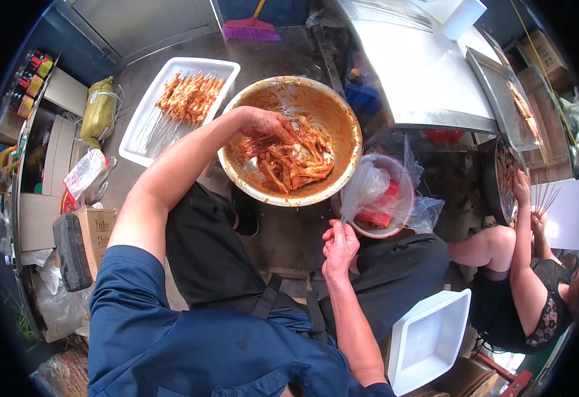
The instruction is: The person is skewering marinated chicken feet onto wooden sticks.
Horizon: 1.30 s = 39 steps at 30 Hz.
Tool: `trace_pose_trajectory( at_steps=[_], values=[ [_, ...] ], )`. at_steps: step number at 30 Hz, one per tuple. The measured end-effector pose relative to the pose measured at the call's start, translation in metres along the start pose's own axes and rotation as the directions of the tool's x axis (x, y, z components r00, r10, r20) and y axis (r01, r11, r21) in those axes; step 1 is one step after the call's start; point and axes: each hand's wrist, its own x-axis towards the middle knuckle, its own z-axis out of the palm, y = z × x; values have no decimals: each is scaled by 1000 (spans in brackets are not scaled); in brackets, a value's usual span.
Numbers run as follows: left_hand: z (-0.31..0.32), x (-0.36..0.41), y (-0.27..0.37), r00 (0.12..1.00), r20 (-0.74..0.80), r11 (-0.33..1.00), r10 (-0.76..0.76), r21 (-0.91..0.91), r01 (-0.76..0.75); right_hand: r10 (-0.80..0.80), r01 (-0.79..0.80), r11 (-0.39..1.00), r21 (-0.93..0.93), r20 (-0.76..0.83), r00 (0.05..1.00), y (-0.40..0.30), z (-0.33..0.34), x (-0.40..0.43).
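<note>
My left hand (269, 126) reaches into a large metal basin (351, 134) smeared with orange-red marinade. Its fingers touch sauce-coated strips of meat (294, 171) and are partly hidden among them, so their grip is unclear. Lower right, above my thigh, my right hand (340, 245) is closed with thumb and fingers pinched on what look like thin skewers (347, 211), blurred against plastic bags. Left of the basin, a white plastic tray (135, 144) holds several rows of skewered, coated meat (192, 97), their bare skewer ends towards me.
Beside the basin stands a bucket (411, 198) with plastic bags and red packaging. At right, a person's hand (521, 187) reaches to a dark pan (495, 183). A steel-edged table (418, 79) carries loose skewers and a metal tray (498, 99). A white bin (426, 342) stands lower right.
</note>
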Motion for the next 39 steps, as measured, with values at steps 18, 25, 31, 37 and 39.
trace_pose_trajectory(
  at_steps=[18,25,31,37,39],
  values=[
    [25,0,12,689,-550,803,472,-54,-594,-102,109,992,-68,103,990,3,0,-8],
    [88,17,3,584,-499,726,640,641,-248,-161,166,983,-75,73,984,-2,-7,-14],
    [84,20,-16,728,-361,674,583,716,-184,-251,254,961,-112,44,967,-1,-11,-16],
    [86,23,-10,763,-469,670,445,740,64,-242,245,956,-163,39,969,-5,-12,-22],
    [82,21,-13,769,-472,682,432,729,64,-249,253,954,-159,44,968,-6,-11,-23]
  ],
)
